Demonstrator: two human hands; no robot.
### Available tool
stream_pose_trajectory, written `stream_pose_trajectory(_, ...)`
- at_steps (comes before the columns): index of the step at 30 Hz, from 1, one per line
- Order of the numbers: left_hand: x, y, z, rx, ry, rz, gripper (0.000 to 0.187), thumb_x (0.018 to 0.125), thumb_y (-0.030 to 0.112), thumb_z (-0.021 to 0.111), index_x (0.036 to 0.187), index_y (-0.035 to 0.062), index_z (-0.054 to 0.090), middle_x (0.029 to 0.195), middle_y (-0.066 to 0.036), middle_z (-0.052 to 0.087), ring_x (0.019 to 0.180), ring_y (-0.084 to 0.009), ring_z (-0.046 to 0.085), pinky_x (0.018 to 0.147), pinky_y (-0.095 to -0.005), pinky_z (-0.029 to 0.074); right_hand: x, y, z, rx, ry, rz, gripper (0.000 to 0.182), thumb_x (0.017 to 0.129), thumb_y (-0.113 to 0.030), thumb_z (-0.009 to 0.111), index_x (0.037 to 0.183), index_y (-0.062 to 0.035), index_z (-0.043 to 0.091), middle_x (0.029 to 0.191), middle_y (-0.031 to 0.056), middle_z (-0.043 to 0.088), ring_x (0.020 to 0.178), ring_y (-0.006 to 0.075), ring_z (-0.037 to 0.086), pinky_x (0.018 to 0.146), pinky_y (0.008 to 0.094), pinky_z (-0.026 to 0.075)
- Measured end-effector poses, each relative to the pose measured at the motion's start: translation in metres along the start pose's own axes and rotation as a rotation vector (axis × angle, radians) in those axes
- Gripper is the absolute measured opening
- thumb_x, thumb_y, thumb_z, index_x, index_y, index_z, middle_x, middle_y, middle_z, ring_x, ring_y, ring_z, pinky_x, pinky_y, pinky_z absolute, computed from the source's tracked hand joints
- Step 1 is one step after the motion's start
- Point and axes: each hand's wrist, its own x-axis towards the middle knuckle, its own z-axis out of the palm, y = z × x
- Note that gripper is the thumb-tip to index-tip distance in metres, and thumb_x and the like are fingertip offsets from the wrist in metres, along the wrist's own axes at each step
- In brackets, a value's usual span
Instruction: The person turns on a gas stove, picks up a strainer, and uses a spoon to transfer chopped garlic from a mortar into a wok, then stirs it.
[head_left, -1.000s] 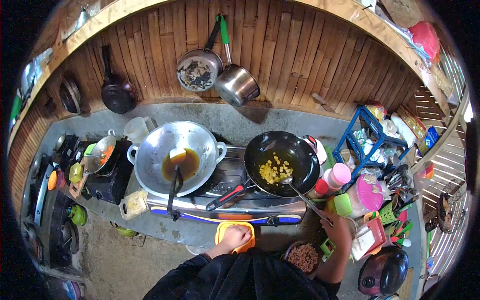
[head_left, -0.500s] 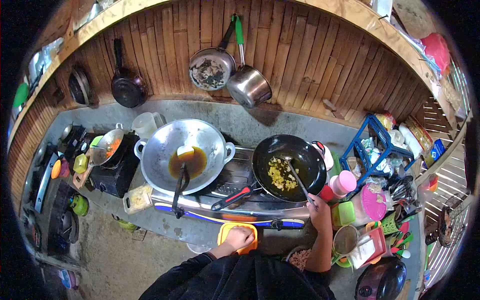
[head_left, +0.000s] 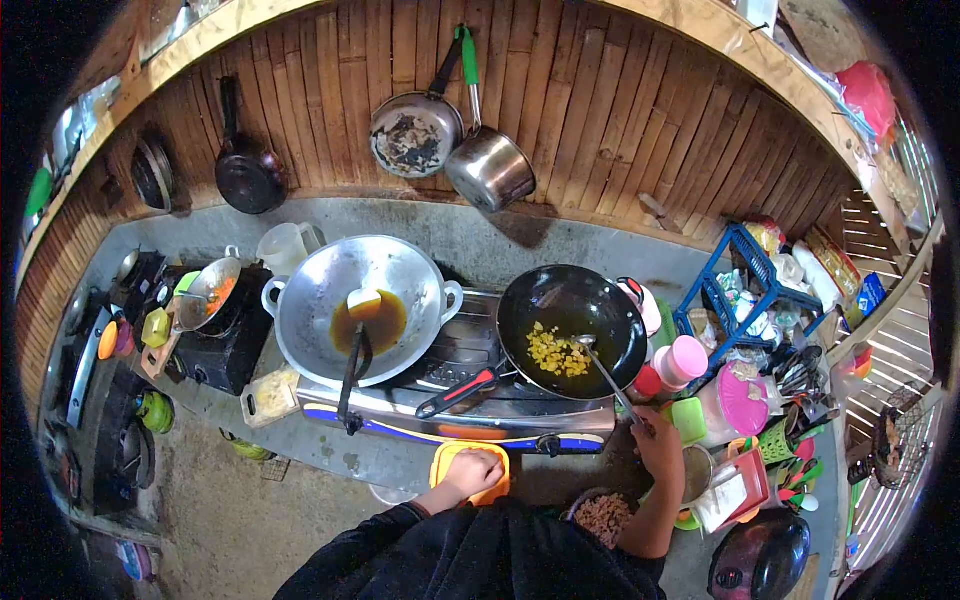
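My right hand (head_left: 657, 440) is closed around the handle of a long metal spoon (head_left: 610, 380). The spoon's head lies among chopped yellow pieces (head_left: 558, 352) in oil, inside a black wok (head_left: 620, 310) on the stove. The wok's red-and-black handle (head_left: 458, 392) points toward my left side. My left hand (head_left: 474, 470) is curled into a fist over a yellow-orange square container (head_left: 440, 458) in front of my body. Whatever its fingers may hold is hidden.
A large aluminium wok (head_left: 300, 330) with brown liquid and a black-handled turner (head_left: 352, 375) occupies the left burner of the stove (head_left: 400, 420). Left of it is a tray of pale food (head_left: 270, 396). A bowl of brownish food (head_left: 604, 515) and a blue rack (head_left: 750, 265) are to the right.
My right hand has drawn the spoon down and to the right, toward me. The yellow pieces sit closer together, left of the spoon's head. My left hand stays over the container.
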Motion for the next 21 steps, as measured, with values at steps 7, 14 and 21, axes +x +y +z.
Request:
stream_pose_trajectory(7,-0.001,0.000,0.000,0.001,0.008,-0.027,0.024,0.080,0.028,0.053,0.066,0.0082,0.057,0.070,-0.011,0.063,0.068,-0.0294,0.061,0.067,-0.0418,0.047,-0.032,-0.023,-0.049,-0.172,0.051,-0.025,0.029,0.079,-0.010,0.062,0.107,-0.0026,0.063,0.092,0.0211,0.065,0.085,0.0338,0.064,0.075,0.0371,0.048)
stream_pose_trajectory(14,-0.001,0.002,0.001,0.017,0.005,-0.055,0.024,0.079,0.029,0.053,0.068,0.0083,0.057,0.071,-0.011,0.063,0.069,-0.0296,0.061,0.067,-0.0420,0.047,-0.051,-0.040,-0.078,-0.230,0.090,0.015,0.031,0.074,-0.004,0.063,0.105,-0.0008,0.064,0.082,0.0166,0.067,0.076,0.0220,0.065,0.071,0.0318,0.048)
stream_pose_trajectory(21,0.001,0.005,-0.004,0.022,-0.007,-0.051,0.024,0.080,0.028,0.053,0.068,0.0076,0.057,0.071,-0.012,0.063,0.069,-0.0302,0.061,0.066,-0.0426,0.047,-0.043,-0.011,-0.067,-0.329,0.072,-0.118,0.030,0.075,-0.007,0.065,0.105,-0.0005,0.064,0.084,0.0183,0.067,0.076,0.0243,0.066,0.070,0.0320,0.049)
